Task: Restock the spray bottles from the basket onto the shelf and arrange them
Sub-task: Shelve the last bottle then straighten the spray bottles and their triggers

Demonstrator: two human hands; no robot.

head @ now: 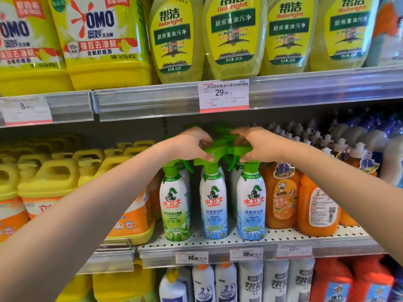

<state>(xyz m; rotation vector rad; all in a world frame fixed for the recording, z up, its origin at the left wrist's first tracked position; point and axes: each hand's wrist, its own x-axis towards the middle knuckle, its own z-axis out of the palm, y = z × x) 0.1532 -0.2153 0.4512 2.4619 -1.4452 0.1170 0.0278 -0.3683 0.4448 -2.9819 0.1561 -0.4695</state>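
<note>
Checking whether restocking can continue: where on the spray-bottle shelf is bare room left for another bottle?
Bare perforated shelf shows only along the front lip, ahead of the orange bottles and between the spray bottles. Left, yellow jugs crowd tight. Overhead, left hand and right hand fill the gap among the green triggers.

Spray bottles (213, 205): smooth white plastic bodies under glossy printed film labels; trigger heads (214, 153) bright green plastic with a slight sheen. Shelf (283, 236): pale perforated metal deck, matt. Shelf-edge strip (152, 101): clear glossy plastic over grey metal, holding paper price tags (223, 95). Upper refill bottles (233, 38): translucent yellow plastic, shiny. Orange bottles (281, 199): translucent glossy plastic. Yellow jugs (48, 179): opaque plastic, semi-gloss.
</note>
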